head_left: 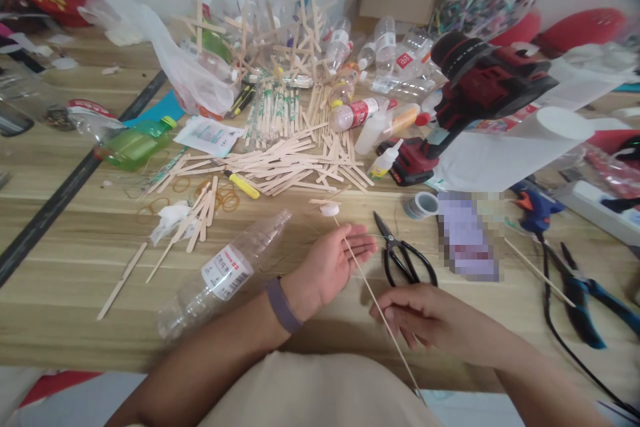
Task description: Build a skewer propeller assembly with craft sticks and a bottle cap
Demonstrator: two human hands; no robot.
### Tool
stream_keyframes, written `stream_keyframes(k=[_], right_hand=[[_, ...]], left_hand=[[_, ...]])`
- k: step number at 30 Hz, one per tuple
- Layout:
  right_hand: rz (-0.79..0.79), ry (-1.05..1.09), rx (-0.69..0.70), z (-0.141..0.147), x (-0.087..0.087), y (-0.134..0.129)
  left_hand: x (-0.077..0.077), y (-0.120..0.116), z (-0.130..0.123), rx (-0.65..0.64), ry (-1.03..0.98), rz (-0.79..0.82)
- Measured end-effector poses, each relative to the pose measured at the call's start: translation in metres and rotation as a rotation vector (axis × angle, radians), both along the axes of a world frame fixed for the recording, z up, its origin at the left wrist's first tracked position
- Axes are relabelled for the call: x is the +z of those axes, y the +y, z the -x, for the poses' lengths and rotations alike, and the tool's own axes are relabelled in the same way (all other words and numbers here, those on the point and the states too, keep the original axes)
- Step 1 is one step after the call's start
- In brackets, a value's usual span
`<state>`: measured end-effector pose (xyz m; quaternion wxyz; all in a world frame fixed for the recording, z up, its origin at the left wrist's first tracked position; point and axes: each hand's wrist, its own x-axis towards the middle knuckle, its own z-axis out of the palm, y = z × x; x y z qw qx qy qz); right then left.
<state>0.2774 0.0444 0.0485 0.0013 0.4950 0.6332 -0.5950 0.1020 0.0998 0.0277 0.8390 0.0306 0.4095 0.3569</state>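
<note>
A thin wooden stick (371, 289) slants from a white bottle cap (329, 209) down toward my body. My left hand (327, 265) is palm up and has the stick between its thumb and fingers near the cap, the fingers loosely stretched. Lower down, my right hand (425, 319) has bent fingers closed at the stick, which crosses in front of the fingertips. Short flat wooden pieces (323, 201) show by the cap. Black-handled scissors (407, 260) lie half open just beyond my right hand. A clear plastic bottle (225, 273) lies left of my left hand.
Many flat wooden sticks (280, 163) are heaped mid-table, with empty bottles behind. A yellow cutter (243, 185), glue bottle (385, 160) and tape roll (421, 205) lie nearby. A red-and-black drill (470, 90), blue glue gun (535, 207) and pliers (580, 293) are on the right.
</note>
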Motion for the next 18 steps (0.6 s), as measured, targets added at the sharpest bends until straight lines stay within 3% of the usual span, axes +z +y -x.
stream_keyframes(k=[4, 7, 11, 18], right_hand=[[-0.497, -0.164, -0.152, 0.013, -0.004, 0.011], [-0.729, -0.046, -0.163, 0.023, -0.013, 0.021], [-0.732, 0.121, -0.104, 0.031, -0.021, 0.031], [-0.622, 0.154, -0.146, 0.033, -0.021, 0.033]], left_hand=[[-0.002, -0.001, 0.001, -0.003, -0.029, -0.017], [-0.002, -0.002, 0.002, -0.005, -0.037, -0.027], [0.000, -0.003, 0.002, 0.013, -0.021, -0.049], [0.000, -0.006, 0.002, -0.051, 0.089, -0.167]])
